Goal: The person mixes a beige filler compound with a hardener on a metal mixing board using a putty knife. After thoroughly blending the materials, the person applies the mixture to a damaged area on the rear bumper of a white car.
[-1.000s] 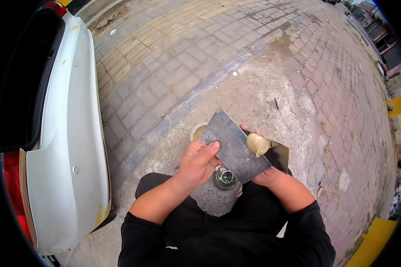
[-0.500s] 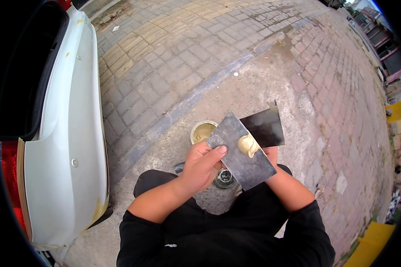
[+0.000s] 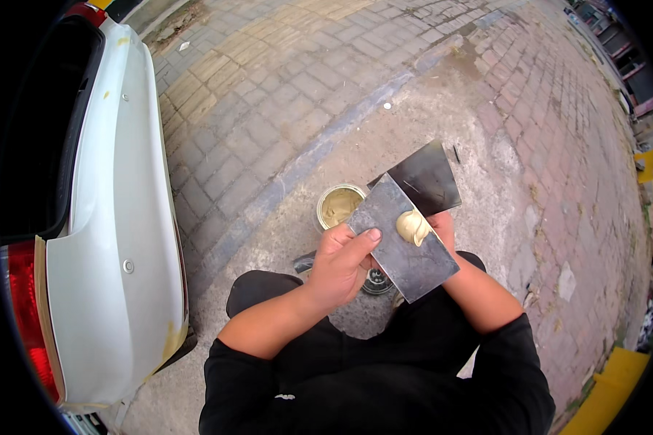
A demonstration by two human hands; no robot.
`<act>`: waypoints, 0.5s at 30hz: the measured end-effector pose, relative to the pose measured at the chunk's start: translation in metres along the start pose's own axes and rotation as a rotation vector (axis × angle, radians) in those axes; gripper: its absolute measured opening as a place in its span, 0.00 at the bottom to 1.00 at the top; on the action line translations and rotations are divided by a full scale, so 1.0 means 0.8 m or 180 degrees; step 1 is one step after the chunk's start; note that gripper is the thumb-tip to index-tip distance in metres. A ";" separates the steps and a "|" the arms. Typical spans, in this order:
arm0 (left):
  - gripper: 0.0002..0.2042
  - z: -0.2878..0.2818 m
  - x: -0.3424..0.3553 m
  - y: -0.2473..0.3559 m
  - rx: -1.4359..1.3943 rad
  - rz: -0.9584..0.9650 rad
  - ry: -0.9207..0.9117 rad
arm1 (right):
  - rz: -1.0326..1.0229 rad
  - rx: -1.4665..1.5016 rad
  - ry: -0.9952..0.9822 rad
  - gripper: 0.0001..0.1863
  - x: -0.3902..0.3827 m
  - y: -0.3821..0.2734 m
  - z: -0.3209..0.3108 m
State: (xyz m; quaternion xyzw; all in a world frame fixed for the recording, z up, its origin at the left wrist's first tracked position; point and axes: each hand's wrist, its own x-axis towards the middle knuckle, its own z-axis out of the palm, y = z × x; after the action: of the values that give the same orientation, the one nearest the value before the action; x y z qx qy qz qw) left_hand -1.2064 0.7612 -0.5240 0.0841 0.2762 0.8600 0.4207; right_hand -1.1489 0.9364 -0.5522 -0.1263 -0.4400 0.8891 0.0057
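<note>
My left hand (image 3: 339, 267) grips a grey flat putty board (image 3: 405, 257), thumb pressed on its face and fingers beneath. A dollop of beige putty (image 3: 411, 227) sits near the board's right edge. Behind the board, my right hand (image 3: 442, 228) is closed on a dark, thin rectangular spreader (image 3: 422, 176) that sticks out beyond it; most of its fingers are hidden. Just past my left hand, a round open can (image 3: 339, 205) of beige putty stands on the ground, partly covered by the board.
At left is a white car's rear (image 3: 116, 290) with yellowish patches and a red tail light (image 3: 30, 312). A smaller round black-and-silver container (image 3: 376, 281) and a dark cylindrical object (image 3: 304, 262) lie by my knees. Paving (image 3: 290, 101) stretches beyond; yellow objects (image 3: 609, 388) stand right.
The dark spreader has moved farther away from me behind the board, and more of the right hand shows. My left hand keeps its hold; the whole view has shifted slightly.
</note>
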 end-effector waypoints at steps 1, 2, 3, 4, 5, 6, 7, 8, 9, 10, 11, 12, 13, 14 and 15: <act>0.11 0.001 0.001 -0.012 0.0029 -0.0009 0.0032 | 0.0232 0.0427 0.0053 0.19 -0.002 0.006 -0.008; 0.11 0.003 0.002 -0.020 0.0060 -0.0018 0.0066 | 0.0461 0.0850 0.0138 0.20 -0.005 0.010 -0.015; 0.10 0.007 0.001 -0.018 0.0029 -0.0033 0.0110 | 0.0675 0.1003 0.0233 0.17 -0.009 0.008 -0.010; 0.10 0.015 0.002 -0.013 -0.0002 -0.0047 0.0155 | 0.0831 0.1189 0.0217 0.15 -0.012 0.007 -0.005; 0.10 0.019 0.002 -0.009 -0.0033 -0.0060 0.0199 | 0.0992 0.1382 0.0207 0.14 -0.015 0.008 0.000; 0.10 0.020 0.002 -0.008 0.0000 -0.0038 0.0163 | 0.1096 0.1577 0.0086 0.14 -0.017 0.004 0.004; 0.10 0.020 0.002 -0.007 0.0031 -0.0015 0.0126 | 0.1199 0.1770 -0.0037 0.14 -0.018 0.000 0.010; 0.10 0.019 0.002 -0.006 0.0060 0.0010 0.0089 | 0.0942 0.0545 -0.0145 0.14 -0.019 -0.005 0.018; 0.10 0.017 0.002 -0.007 0.0100 0.0017 0.0016 | 0.0668 -0.0693 -0.0256 0.14 -0.018 -0.014 0.029; 0.10 0.014 0.002 -0.010 0.0139 0.0027 -0.0055 | 0.0538 -0.1036 -0.0262 0.14 -0.015 -0.012 0.025; 0.10 0.011 0.001 -0.010 0.0178 0.0038 -0.0125 | 0.0412 -0.1380 -0.0253 0.14 -0.012 -0.009 0.020; 0.10 0.012 0.003 -0.009 0.0071 0.0066 -0.0066 | 0.0438 -0.0844 -0.0120 0.14 -0.001 -0.004 0.012; 0.11 0.013 0.005 -0.005 -0.0037 0.0093 -0.0008 | 0.0262 -0.0745 -0.0112 0.15 -0.001 -0.006 0.004; 0.11 0.013 0.007 -0.003 -0.0145 0.0118 0.0051 | 0.0095 -0.0643 -0.0114 0.15 -0.001 -0.009 -0.003; 0.11 0.011 0.008 -0.003 -0.0168 0.0142 0.0120 | -0.0340 -0.1086 0.0259 0.17 0.001 -0.017 0.013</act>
State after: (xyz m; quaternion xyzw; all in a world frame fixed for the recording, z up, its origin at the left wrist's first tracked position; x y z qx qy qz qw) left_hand -1.2051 0.7707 -0.5184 0.0629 0.2593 0.8776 0.3983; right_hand -1.1533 0.9371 -0.5356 -0.1377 -0.5899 0.7941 0.0491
